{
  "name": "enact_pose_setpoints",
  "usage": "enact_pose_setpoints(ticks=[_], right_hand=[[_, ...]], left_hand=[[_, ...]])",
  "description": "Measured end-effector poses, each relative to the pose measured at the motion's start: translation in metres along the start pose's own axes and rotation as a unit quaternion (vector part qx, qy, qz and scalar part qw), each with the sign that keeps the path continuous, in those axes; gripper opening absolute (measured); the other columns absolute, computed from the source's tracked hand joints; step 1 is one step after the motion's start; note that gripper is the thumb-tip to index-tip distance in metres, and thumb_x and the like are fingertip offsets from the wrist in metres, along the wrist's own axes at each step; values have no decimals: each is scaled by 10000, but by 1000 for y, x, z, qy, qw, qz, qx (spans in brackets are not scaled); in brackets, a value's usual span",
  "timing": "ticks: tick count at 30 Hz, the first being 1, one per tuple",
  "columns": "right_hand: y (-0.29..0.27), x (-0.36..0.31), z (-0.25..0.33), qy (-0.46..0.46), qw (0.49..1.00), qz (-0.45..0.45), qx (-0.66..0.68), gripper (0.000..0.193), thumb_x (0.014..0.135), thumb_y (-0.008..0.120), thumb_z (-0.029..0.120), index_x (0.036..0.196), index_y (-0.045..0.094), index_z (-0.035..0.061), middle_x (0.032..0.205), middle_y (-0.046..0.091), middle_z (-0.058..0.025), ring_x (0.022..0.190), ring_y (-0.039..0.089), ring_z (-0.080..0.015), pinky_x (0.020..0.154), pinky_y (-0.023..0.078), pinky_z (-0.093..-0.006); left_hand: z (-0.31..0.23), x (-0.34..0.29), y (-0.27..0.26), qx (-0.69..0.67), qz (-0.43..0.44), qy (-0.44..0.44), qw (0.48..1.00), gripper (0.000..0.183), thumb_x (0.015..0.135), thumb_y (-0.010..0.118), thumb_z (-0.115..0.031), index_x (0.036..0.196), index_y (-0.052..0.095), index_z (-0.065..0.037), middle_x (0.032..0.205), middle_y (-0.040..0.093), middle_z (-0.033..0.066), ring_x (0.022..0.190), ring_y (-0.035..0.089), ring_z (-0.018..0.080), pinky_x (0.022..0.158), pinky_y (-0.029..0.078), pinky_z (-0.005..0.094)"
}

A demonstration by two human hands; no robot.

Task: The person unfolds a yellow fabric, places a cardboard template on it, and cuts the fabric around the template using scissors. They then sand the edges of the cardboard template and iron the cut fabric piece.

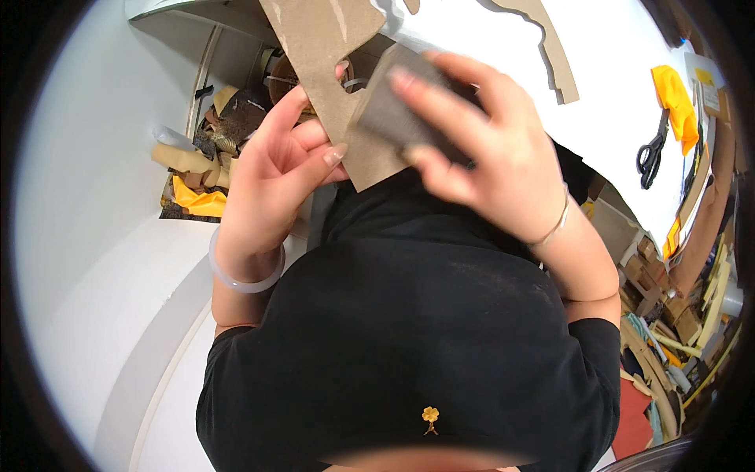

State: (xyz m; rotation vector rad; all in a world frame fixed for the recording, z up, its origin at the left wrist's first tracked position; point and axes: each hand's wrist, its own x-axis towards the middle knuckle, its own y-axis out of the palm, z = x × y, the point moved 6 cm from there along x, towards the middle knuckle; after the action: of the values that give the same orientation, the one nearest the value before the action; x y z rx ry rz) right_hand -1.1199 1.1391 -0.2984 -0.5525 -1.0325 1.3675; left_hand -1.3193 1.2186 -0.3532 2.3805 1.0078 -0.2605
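Note:
My left hand [275,169] pinches a cut piece of brown-grey cardboard [321,51] near its lower corner, thumb on the near face and the other fingers behind it. The cardboard is held tilted, with a curved notch in its right edge. In my right hand [503,149] is a grey sanding block [379,112], a thick rectangle gripped from above and from the side. Its left face lies against the cardboard's right edge, just below the notch. Motion blurs the block and the fingers on it, and part of the block is hidden under my palm.
A white table [480,51] lies ahead, bearing another curved cardboard piece [543,39]. Black scissors [651,157] and yellow fabric [675,98] are at its right side. Scraps [208,161] fill a space at the left beside a white wall [86,157]. Piled offcuts [668,299] stand at the lower right.

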Motion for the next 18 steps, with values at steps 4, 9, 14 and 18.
enact_pose_setpoints(ticks=[4,9,14,18], right_hand=[[-25,-8,-43,83,992,-96,7,503,917,777,217,1401,685,113,1371,609,-168,1134,654,-299,931,552,-361],[-14,-19,-7,-13,1000,-11,-11,591,820,826,254,1387,705,138,1382,610,-169,1150,642,-314,933,554,-377],[-41,-27,-15,10,997,-70,3,545,821,827,234,1345,731,120,1367,615,-178,1141,644,-303,918,550,-388],[-14,-32,-30,45,999,-18,-16,565,808,829,229,1355,726,133,1371,614,-171,1134,644,-316,927,550,-390]], left_hand=[[-5,-4,2,3,-18,-18,1000,681,994,523,108,1626,299,-7,1253,712,140,1058,689,137,911,571,270],[-7,-3,4,-2,-34,-22,999,696,988,525,118,1630,292,-16,1265,711,140,1068,694,143,904,576,266],[-11,3,9,3,-44,-32,999,702,987,513,129,1633,287,-29,1292,703,141,1104,696,152,889,589,256],[-16,6,13,11,-45,-41,998,700,988,500,137,1633,288,-33,1326,686,154,1131,693,161,895,598,259]])
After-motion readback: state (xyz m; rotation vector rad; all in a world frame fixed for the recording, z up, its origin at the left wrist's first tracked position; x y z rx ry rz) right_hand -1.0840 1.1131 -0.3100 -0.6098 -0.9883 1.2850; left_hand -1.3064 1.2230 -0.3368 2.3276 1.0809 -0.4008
